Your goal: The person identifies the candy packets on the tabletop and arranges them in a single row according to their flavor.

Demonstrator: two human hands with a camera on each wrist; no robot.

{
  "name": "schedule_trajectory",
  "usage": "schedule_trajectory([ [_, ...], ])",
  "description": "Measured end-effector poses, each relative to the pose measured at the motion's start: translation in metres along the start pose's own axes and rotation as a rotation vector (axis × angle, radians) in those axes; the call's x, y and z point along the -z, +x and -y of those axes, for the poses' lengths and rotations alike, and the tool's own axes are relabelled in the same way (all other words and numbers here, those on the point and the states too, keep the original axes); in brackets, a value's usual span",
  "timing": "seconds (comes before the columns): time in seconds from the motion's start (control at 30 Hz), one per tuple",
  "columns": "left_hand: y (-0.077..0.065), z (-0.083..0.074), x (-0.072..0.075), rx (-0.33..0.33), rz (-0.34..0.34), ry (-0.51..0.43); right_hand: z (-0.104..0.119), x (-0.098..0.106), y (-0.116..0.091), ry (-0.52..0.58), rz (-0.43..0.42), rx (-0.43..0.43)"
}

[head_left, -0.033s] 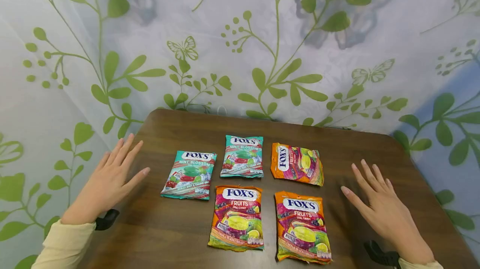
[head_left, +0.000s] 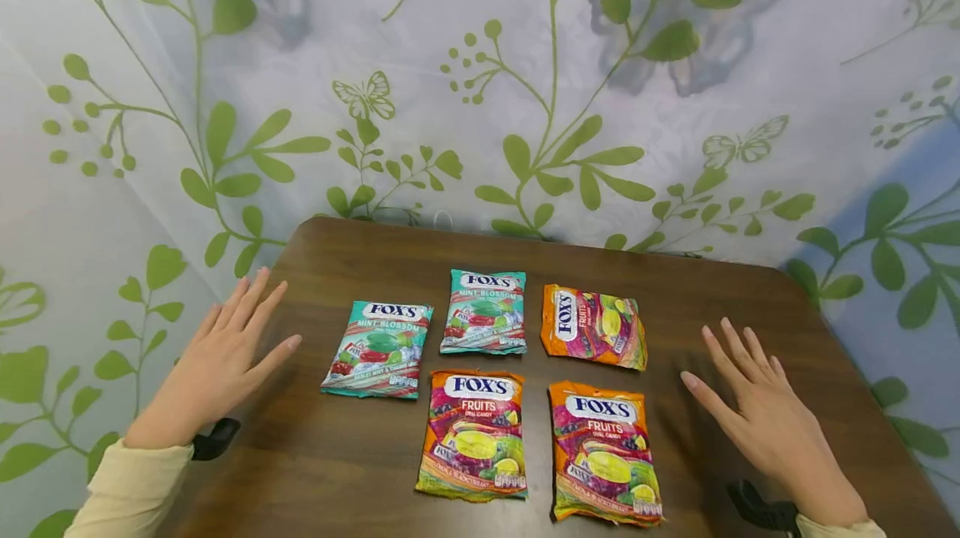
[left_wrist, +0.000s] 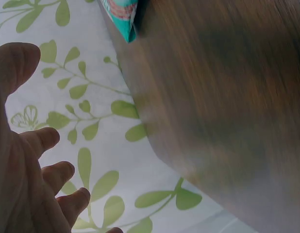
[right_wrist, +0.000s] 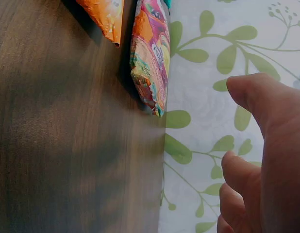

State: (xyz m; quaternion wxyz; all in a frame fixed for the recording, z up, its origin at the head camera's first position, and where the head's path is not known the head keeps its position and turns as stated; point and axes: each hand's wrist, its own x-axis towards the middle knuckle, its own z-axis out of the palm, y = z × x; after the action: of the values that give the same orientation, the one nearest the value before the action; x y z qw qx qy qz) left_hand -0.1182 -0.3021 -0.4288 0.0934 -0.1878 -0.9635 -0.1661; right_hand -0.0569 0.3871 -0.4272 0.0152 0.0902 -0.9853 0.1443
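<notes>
On the table, candy bags

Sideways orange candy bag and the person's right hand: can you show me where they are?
Sideways orange candy bag (head_left: pixel 595 327): head view, middle of its front.
Right hand (head_left: pixel 774 423): head view, back of the hand.

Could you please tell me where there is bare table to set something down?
Front left, bare tabletop lies between the left mint bag, front-left fruits bag and left hand; more lies right, between the sideways fruits bag and right hand. Mid-table is crowded, with narrow gaps among the five bags.
</notes>
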Motion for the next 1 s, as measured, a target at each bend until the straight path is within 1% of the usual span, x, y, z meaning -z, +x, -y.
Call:
schedule_trajectory([
  [0.17,0.001,-0.003,0.0,-0.007,-0.008,-0.011,0.005,0.003,0.004,0.007,0.007,-0.007],
  [0.3,0.004,-0.009,0.001,-0.014,-0.003,-0.054,0.019,0.005,0.009,0.043,0.019,-0.026],
  [0.4,0.005,-0.015,0.002,-0.009,0.018,-0.096,0.034,0.005,0.011,0.05,-0.044,-0.015],
  [0.5,0.006,-0.02,0.004,-0.001,0.042,-0.134,0.052,0.003,0.015,0.047,-0.144,0.024],
  [0.57,0.007,-0.023,0.005,0.002,0.06,-0.157,0.063,0.0,0.019,0.076,-0.202,0.064],
  [0.7,0.01,-0.028,0.004,0.003,0.1,-0.204,0.085,-0.004,0.028,0.167,-0.238,0.128],
  [0.77,0.011,-0.031,0.004,0.007,0.116,-0.229,0.095,-0.006,0.033,0.239,-0.216,0.138],
  [0.87,0.013,-0.034,0.004,0.004,0.13,-0.264,0.11,-0.008,0.039,0.352,-0.158,0.127],
  [1.0,0.014,-0.036,0.004,0.002,0.145,-0.299,0.13,-0.011,0.047,0.459,-0.086,0.124],
])
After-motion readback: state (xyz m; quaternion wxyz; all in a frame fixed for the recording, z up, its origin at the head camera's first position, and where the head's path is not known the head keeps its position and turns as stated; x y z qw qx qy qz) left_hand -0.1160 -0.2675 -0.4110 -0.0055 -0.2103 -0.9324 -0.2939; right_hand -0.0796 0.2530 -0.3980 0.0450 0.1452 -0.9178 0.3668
